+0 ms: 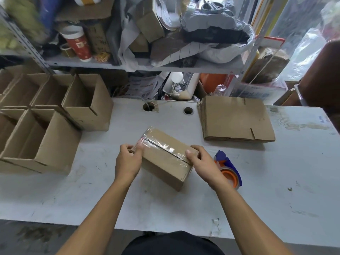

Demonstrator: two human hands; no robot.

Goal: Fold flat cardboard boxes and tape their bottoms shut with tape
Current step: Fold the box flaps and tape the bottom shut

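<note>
Box lying taped-seam-up mid-surface, nearer the front edge | left hand pinching tape end at box's left end | right hand gripping right end, thumb pressing tape | tape dispenser sitting just beside, right

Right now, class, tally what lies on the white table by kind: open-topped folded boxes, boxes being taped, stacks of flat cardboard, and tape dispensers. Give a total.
Open-topped folded boxes: 2, one far, one near; those further left are cut off, uncounted.
Box being taped: 1
Stack of flat cardboard: 1
Tape dispenser: 1
Total: 5
</note>
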